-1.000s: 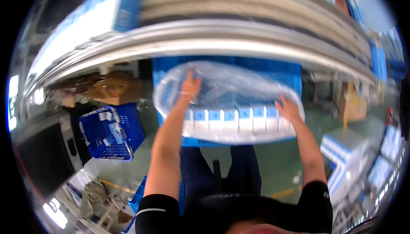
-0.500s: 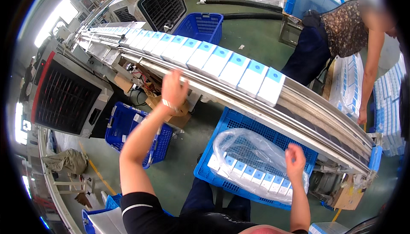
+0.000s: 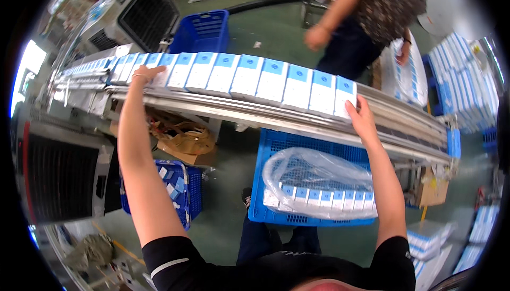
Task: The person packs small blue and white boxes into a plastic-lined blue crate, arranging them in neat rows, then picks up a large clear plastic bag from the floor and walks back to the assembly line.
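Observation:
A long row of white boxes [image 3: 271, 81] with light-blue tops stands side by side on the conveyor [image 3: 313, 123]. My left hand [image 3: 149, 74] rests against the row's left part, fingers stretched across the boxes. At the right end, my right hand [image 3: 362, 116] touches the last box [image 3: 345, 97], thumb on its near face and the other fingers apart along its right side. Below the conveyor, in front of me, a clear plastic bag [image 3: 313, 163] holds a row of similar small boxes [image 3: 332, 199], lying in a blue crate [image 3: 260, 195].
A blue basket [image 3: 195, 190] with a few loose boxes stands lower left; another blue basket [image 3: 202, 33] is beyond the conveyor. A co-worker [image 3: 377, 12] stands across the belt, near wrapped stacks [image 3: 451, 73]. A cardboard box [image 3: 431, 184] sits under the conveyor's right end.
Both my hands have reached the row: the left moved left onto the boxes, the right rose from beside the bag to the end box. My view has shifted; the co-worker's arm swung over.

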`<state>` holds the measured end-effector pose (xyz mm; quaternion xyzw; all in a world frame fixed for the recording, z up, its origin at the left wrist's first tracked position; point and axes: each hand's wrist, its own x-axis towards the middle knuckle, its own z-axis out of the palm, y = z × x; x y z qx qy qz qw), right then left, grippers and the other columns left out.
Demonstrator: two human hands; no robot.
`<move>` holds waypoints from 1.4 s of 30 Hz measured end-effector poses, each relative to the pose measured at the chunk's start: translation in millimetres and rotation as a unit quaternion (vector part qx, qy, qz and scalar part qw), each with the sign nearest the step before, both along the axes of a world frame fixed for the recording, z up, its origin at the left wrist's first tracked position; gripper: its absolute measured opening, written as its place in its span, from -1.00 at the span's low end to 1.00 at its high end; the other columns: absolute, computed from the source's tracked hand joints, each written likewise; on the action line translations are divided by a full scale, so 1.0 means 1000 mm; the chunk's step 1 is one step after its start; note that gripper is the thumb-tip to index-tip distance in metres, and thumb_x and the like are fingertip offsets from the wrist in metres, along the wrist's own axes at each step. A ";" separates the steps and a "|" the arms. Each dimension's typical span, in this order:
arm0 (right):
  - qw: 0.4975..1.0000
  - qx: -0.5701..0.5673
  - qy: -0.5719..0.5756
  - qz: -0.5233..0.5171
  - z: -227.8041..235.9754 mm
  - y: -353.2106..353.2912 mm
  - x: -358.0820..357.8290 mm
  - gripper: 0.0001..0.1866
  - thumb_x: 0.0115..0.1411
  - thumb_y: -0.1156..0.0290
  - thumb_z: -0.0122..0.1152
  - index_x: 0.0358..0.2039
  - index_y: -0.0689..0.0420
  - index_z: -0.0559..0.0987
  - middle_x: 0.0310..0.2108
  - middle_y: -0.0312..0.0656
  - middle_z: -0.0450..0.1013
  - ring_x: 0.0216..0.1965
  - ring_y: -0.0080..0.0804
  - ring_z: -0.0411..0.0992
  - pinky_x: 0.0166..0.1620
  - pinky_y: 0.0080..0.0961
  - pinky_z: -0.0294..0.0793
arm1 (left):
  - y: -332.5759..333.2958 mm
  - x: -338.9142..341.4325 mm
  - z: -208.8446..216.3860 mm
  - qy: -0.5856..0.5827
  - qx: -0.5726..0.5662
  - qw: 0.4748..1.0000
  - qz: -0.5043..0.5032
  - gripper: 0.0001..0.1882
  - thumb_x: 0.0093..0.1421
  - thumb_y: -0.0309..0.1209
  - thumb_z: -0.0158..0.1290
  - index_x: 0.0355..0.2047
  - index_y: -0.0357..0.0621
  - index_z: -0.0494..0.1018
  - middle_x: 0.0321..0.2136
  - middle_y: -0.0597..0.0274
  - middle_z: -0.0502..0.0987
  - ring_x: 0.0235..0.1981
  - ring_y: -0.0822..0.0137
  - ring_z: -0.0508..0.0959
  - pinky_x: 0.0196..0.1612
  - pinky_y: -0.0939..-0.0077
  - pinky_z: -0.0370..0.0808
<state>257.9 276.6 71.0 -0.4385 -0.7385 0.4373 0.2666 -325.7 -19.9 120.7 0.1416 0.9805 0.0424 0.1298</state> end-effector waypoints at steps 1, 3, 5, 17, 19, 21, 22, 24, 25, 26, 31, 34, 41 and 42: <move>1.000 0.020 -0.013 -0.013 -0.001 0.007 0.006 -0.39 0.13 0.12 0.21 0.04 0.31 0.32 -0.08 0.07 0.41 -0.04 -0.22 0.40 0.01 -0.43 0.33 | 0.012 0.003 -0.002 -0.065 0.041 0.997 -0.029 0.18 -0.33 0.26 0.25 0.06 -0.57 0.24 0.06 -0.26 0.33 0.07 -0.02 0.40 0.09 0.29 0.35; 0.999 0.021 -0.001 -0.025 -0.002 0.014 0.001 -0.35 0.09 0.09 0.25 0.01 0.34 0.32 -0.11 0.08 0.43 -0.07 -0.19 0.42 -0.01 -0.41 0.36 | -0.001 -0.005 -0.003 -0.021 0.069 0.997 -0.029 0.17 -0.33 0.19 0.32 0.03 -0.66 0.22 -0.08 -0.28 0.44 -0.02 0.03 0.48 -0.02 0.32 0.44; 0.998 0.026 -0.051 -0.039 0.007 0.027 0.018 -0.33 0.04 0.07 0.30 -0.02 0.34 0.33 -0.15 0.07 0.46 -0.11 -0.18 0.45 -0.04 -0.40 0.38 | 0.026 0.039 -0.018 -0.069 0.136 0.983 -0.102 0.09 -0.30 0.20 0.32 -0.06 -0.63 0.28 -0.22 -0.21 0.51 -0.16 0.06 0.53 -0.13 0.36 0.46; 0.944 0.222 -0.242 -0.043 0.032 0.132 0.196 -0.34 -0.04 0.08 0.32 0.00 0.21 0.38 -0.14 0.13 0.42 -0.02 0.00 0.37 0.04 -0.25 0.34 | 0.128 0.247 -0.011 0.066 0.166 0.939 -0.295 -0.16 -0.09 0.08 0.18 0.04 -0.29 0.25 -0.17 -0.35 0.45 -0.10 -0.16 0.48 -0.02 0.23 0.39; 0.927 0.206 -0.313 -0.033 0.036 0.137 0.198 -0.47 -0.07 0.16 0.26 -0.10 0.13 0.45 -0.16 0.17 0.40 -0.05 0.08 0.35 0.02 -0.20 0.33 | 0.144 0.255 0.004 -0.027 0.069 0.941 -0.330 -0.10 -0.10 0.08 0.14 0.16 -0.20 0.17 -0.11 -0.39 0.42 0.00 -0.18 0.41 0.05 0.20 0.34; 0.930 0.125 -0.346 -0.010 0.030 0.143 0.198 -0.40 -0.11 0.02 0.20 -0.12 0.18 0.46 -0.04 0.29 0.31 -0.02 0.14 0.33 0.04 -0.21 0.32 | 0.163 0.275 -0.007 -0.041 0.026 0.953 -0.299 -0.02 -0.13 0.14 0.11 0.22 -0.14 0.08 -0.01 -0.47 0.31 0.11 -0.26 0.27 0.11 0.12 0.27; 0.909 0.075 -0.408 -0.030 0.033 0.144 0.187 -0.22 -0.13 -0.09 0.18 0.02 0.21 0.40 0.10 0.38 0.16 0.13 0.20 0.20 0.12 -0.17 0.26 | 0.171 0.283 -0.014 -0.048 0.004 0.958 -0.281 0.03 -0.15 0.17 0.09 0.26 -0.10 0.04 0.04 -0.50 0.25 0.16 -0.30 0.20 0.14 0.08 0.23; 0.886 -0.002 -0.462 -0.044 0.043 0.131 0.161 0.11 -0.21 -0.22 0.20 0.26 0.20 0.10 0.27 0.41 -0.24 0.21 0.53 -0.11 0.19 0.15 0.05 | 0.176 0.286 -0.023 -0.059 -0.047 0.967 -0.242 0.15 -0.23 0.26 0.07 0.29 -0.10 -0.04 0.13 -0.64 0.02 0.21 -0.44 0.01 0.17 -0.10 0.10; 0.879 -0.007 -0.474 -0.044 0.043 0.135 0.164 0.13 -0.23 -0.21 0.21 0.27 0.19 0.08 0.28 0.40 -0.28 0.20 0.58 -0.11 0.19 0.16 0.04 | 0.184 0.285 -0.024 -0.059 -0.064 0.967 -0.238 0.16 -0.24 0.26 0.07 0.30 -0.10 -0.05 0.14 -0.67 -0.02 0.21 -0.44 0.00 0.17 -0.12 0.08; 0.873 -0.013 -0.486 -0.042 0.044 0.140 0.166 0.14 -0.25 -0.20 0.23 0.27 0.19 0.06 0.28 0.39 -0.32 0.19 0.62 -0.12 0.19 0.17 0.04 | 0.189 0.283 -0.025 -0.059 -0.081 0.968 -0.232 0.18 -0.24 0.26 0.08 0.30 -0.09 -0.07 0.14 -0.69 -0.06 0.21 -0.45 -0.01 0.17 -0.15 0.07; 0.915 0.030 -0.394 -0.081 0.033 0.138 0.190 0.02 -0.31 -0.09 0.26 0.17 0.17 0.23 0.18 0.26 0.00 0.12 0.33 0.15 0.12 -0.04 0.23 | 0.198 0.333 -0.042 0.015 0.128 0.969 -0.210 -0.07 -0.34 0.04 0.21 0.11 0.04 0.22 -0.05 -0.42 0.25 0.02 -0.26 0.28 0.06 0.03 0.27; 0.944 0.072 -0.305 -0.102 0.023 0.131 0.187 -0.11 -0.34 -0.01 0.30 0.06 0.17 0.37 0.07 0.16 0.14 0.03 0.21 0.25 0.09 -0.14 0.28 | 0.196 0.345 -0.039 0.016 0.164 0.968 -0.189 -0.10 -0.33 -0.02 0.22 0.09 -0.02 0.25 -0.05 -0.42 0.26 0.01 -0.23 0.29 0.04 0.07 0.29; 0.959 0.141 -0.218 -0.115 0.031 0.121 0.198 -0.29 -0.32 0.10 0.32 -0.12 0.23 0.47 0.01 0.12 0.19 0.08 -0.01 0.23 0.09 -0.31 0.28 | 0.174 0.330 -0.020 0.011 0.254 0.939 -0.233 -0.14 -0.28 -0.09 0.21 0.05 -0.20 0.26 -0.17 -0.37 0.34 -0.09 -0.17 0.38 -0.01 0.17 0.36; 0.957 0.161 -0.213 -0.115 0.042 0.116 0.194 -0.30 -0.31 0.12 0.33 -0.12 0.25 0.47 0.01 0.12 0.20 0.09 -0.04 0.22 0.10 -0.34 0.27 | 0.164 0.322 -0.014 0.019 0.250 0.940 -0.230 -0.14 -0.28 -0.09 0.22 0.05 -0.22 0.25 -0.17 -0.36 0.34 -0.08 -0.16 0.38 -0.01 0.16 0.36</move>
